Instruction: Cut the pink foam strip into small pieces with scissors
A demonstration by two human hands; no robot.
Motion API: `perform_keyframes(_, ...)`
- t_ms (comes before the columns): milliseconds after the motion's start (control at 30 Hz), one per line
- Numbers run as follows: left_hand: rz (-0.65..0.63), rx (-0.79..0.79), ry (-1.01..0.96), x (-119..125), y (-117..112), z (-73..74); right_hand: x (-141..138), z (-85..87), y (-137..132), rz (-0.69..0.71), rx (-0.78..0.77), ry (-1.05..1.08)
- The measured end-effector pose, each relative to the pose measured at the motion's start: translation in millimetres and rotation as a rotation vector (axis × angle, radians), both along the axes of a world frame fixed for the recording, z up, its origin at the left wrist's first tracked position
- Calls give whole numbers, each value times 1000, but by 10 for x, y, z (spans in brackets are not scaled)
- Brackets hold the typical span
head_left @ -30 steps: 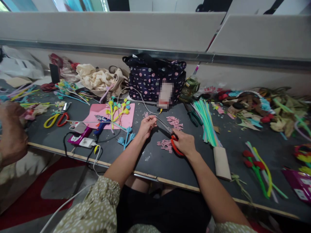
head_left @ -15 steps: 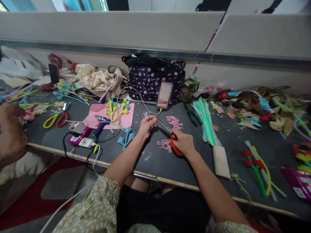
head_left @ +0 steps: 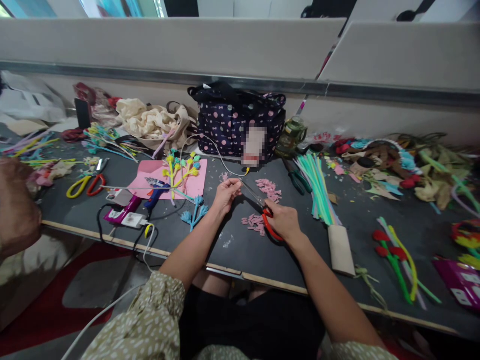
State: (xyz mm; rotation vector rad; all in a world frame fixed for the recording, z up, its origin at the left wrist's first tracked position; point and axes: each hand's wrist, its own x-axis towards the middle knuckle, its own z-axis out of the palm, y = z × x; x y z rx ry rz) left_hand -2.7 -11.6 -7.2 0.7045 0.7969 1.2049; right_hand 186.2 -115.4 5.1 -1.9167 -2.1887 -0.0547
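Basically no change: my right hand [head_left: 283, 220] grips scissors [head_left: 258, 199], left hand [head_left: 226, 195] pinched near them, contents unclear; scissor work seems paused.

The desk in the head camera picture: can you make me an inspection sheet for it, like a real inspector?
Surface: dark table with pale marks.
Things in use: red-handled scissors; two groups of pink pieces close by.
Clutter: blue glue gun, pink sheet, fuzzy stems, spotted bag.
Hands: right hand grips the scissors; left hand pinches by the blade tips, contents too small to tell.
Cables: white cable hangs off the front edge.
Surroundings: pale partition behind; another person's arm at picture left.
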Motion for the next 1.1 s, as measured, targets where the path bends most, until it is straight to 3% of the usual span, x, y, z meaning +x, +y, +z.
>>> perform_keyframes(267, -6, -10, -17, -3, -1, -2, 12, -33, 12, 2, 26, 16)
perform_keyframes(500, 50, 6, 5, -16, 8, 18, 29, -50, 31, -98, 61, 12)
perform_keyframes(600, 84, 95, 79, -4, -8, 47, 14, -41, 28, -117, 63, 20)
perform_keyframes(767, 139, 374, 250, 23, -104, 123, -15, 19, 5, -100, 38, 3)
perform_keyframes(933, 89, 596, 540, 34, -221, 162, -6, 33, 1, -82, 54, -34)
perform_keyframes(1100, 56, 690, 741, 31, -219, 109, 14, -3, 12, -85, 92, -107)
